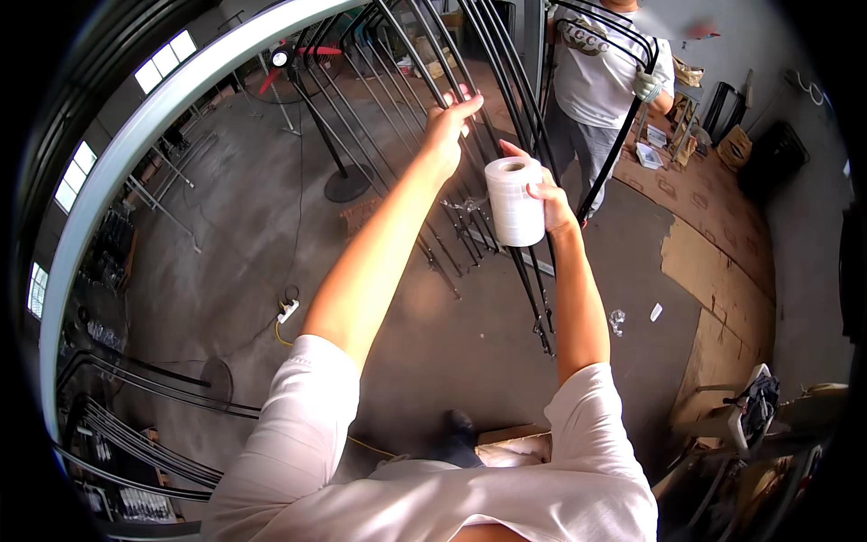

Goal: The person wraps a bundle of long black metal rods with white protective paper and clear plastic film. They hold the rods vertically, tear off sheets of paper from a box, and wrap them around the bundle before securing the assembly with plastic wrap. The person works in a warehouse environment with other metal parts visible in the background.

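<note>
My right hand is wrapped round a thick roll of translucent white plastic film. The roll is held nearly upright, its hollow core showing at the top. Farther up and to the left, my left hand has its fingers curled on a bent black metal tube, one of several hanging side by side. More black tubes pass just behind the roll, their lower ends dangling above the floor. A scrap of clear film clings to the tubes left of the roll.
A pale metal frame arches over the left side. Beyond stands a fan on a round base. At the far right, a gloved co-worker holds black tubes. A power strip lies on the floor; cardboard covers the right side.
</note>
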Action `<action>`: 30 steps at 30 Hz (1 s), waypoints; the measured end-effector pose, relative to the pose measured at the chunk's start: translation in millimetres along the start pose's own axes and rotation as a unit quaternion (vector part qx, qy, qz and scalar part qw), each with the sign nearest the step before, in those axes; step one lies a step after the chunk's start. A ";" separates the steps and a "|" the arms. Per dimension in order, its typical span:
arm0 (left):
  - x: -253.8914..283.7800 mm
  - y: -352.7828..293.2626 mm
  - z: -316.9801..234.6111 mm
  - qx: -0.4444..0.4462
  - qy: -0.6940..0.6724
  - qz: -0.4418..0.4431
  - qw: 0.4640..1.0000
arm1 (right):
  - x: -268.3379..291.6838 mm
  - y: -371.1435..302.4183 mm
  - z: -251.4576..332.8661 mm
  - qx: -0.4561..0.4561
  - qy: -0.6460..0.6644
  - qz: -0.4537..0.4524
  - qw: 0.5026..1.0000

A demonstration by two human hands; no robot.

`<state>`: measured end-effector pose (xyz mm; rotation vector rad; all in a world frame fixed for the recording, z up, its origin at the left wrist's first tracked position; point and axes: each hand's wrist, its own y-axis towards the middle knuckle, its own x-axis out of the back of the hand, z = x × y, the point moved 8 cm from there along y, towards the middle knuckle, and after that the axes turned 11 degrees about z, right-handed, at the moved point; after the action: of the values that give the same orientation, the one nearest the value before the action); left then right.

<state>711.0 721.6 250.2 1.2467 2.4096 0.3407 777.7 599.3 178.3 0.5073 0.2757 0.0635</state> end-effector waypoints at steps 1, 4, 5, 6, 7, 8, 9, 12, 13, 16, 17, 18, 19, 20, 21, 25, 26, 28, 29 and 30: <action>-1.6 4.7 -1.5 -0.008 0.010 0.000 1.000 | 1.0 2.6 -0.1 -0.010 0.026 0.031 0.999; -5.0 10.4 -6.0 -0.030 0.011 0.000 1.000 | -1.4 8.5 -4.4 -0.034 0.123 0.106 0.986; -5.6 10.6 -8.4 -0.036 0.007 -0.001 0.999 | -2.7 8.5 -11.2 -0.047 0.146 0.109 0.982; -1.9 8.6 -12.4 -0.040 0.049 -0.033 0.997 | -4.9 7.8 -19.4 -0.060 0.168 0.113 0.977; -0.2 5.8 -14.1 -0.045 0.055 -0.048 0.996 | -7.3 5.7 -27.0 -0.073 0.190 0.116 0.972; 2.6 1.2 -16.6 -0.050 0.061 -0.064 0.995 | -12.0 5.0 -31.8 -0.074 0.212 0.121 0.967; 6.9 -4.6 -20.4 -0.056 0.068 -0.081 0.993 | -19.7 4.5 -37.6 -0.069 0.266 0.137 0.952; 3.4 -22.5 -38.2 -0.067 0.057 -0.053 0.995 | -43.4 1.5 -49.1 -0.032 0.351 0.157 0.922; 5.8 -29.7 -44.4 -0.069 0.052 -0.044 0.995 | -53.8 2.9 -53.6 -0.006 0.338 0.153 0.929; 11.9 -51.8 -62.7 -0.071 0.054 -0.031 0.996 | -93.3 0.4 -58.7 0.032 0.388 0.158 0.908; 15.0 -60.2 -68.7 -0.073 0.055 -0.027 0.995 | -107.4 0.5 -62.5 0.023 0.389 0.178 0.903; 19.5 -68.6 -74.7 -0.074 0.032 -0.032 0.996 | -120.7 -0.2 -66.4 0.014 0.391 0.197 0.899; 25.4 -78.7 -81.8 -0.078 0.043 -0.045 0.995 | -135.6 -1.0 -68.7 0.005 0.392 0.216 0.894; 33.4 -89.7 -89.6 -0.081 0.056 -0.058 0.993 | -155.6 0.9 -69.4 -0.028 0.362 0.233 0.902; 40.9 -101.5 -97.5 -0.084 0.070 -0.071 0.992 | -173.5 -2.1 -68.3 -0.037 0.351 0.210 0.912; 50.1 -152.6 -127.7 -0.104 0.052 -0.111 0.987 | -217.0 -15.0 -71.8 -0.038 0.370 0.189 0.909; 53.8 -166.0 -134.2 -0.108 0.055 -0.121 0.985 | -227.5 -20.1 -73.3 -0.050 0.357 0.208 0.909; 60.4 -197.5 -149.1 -0.119 0.049 -0.132 0.983 | -256.9 -30.1 -76.4 -0.071 0.343 0.217 0.911; 65.2 -215.1 -155.2 -0.124 0.050 -0.134 0.982 | -271.7 -37.3 -77.5 -0.080 0.342 0.208 0.913; 69.1 -235.2 -161.8 -0.120 0.050 -0.141 0.981 | -287.8 -45.2 -78.2 -0.089 0.340 0.198 0.915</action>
<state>431.3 638.9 285.3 0.7884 2.4965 0.5970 479.2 559.8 161.3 0.3368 0.8392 0.6655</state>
